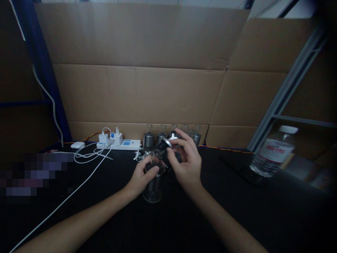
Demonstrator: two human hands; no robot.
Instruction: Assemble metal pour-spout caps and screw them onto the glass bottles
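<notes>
Okay, your left hand (139,180) is clamped around the upper part of a tall clear-glass and silver-metal vessel (152,189), thumb on the near side, fingers curling behind, presumably to keep it steady. Vessel's near the middle of the black tabletop (168,230), in front of you; whether its base bears on the top, can't tell. Your right hand (188,162), just to the right and slightly farther, has thumb and fingertips together on a small round black-and-silver piece (165,143); likely a light pinch by the edge, leaving the dark side free. Vessel's long axis runs near vertical, narrow glass neck up, wide base down, maybe leaning a touch. Round piece sits tilted above and right of that neck, apart from it, dark side facing left and down, silver side toward your right fingers. Far side: a row of similar silver-and-glass vessels (149,140), stood upright along the brown cardboard wall (137,91), probably to save working room. White power strip (134,144) far left, clear plastic bottle (273,151) right.
</notes>
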